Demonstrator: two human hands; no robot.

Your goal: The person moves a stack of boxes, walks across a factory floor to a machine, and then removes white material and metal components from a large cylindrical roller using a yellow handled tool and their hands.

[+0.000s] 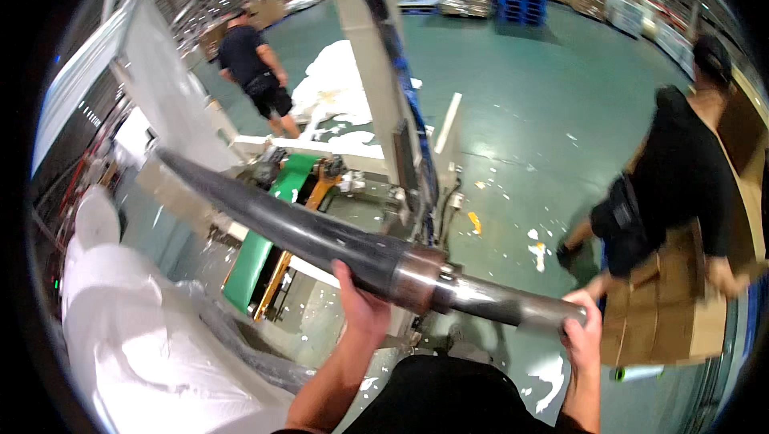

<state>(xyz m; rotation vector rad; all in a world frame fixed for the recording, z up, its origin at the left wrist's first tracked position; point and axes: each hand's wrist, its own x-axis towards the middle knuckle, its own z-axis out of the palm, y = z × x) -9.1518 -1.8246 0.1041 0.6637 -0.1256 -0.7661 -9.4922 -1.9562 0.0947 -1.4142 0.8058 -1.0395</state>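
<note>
A long black roller shaft (320, 230) spans the head view, running from the far left down to the right. Near its right end sit a brownish metal collar (418, 277) and a narrower bare-metal end (505, 303). My left hand (364, 307) supports the black part from below, just left of the collar, with its thumb up along the near side. Around the tip of the metal end, the fingers of my right hand (583, 328) are closed. The shaft's far left end lies close to a machine frame with a white sheet.
Below the shaft stands a machine with a green belt (260, 262) and a pale upright post (368, 58). A large white roll (152, 346) fills the lower left. One person (255, 62) stands behind; another (673, 170) handles a cardboard box (665, 306) at right. White scraps litter the floor.
</note>
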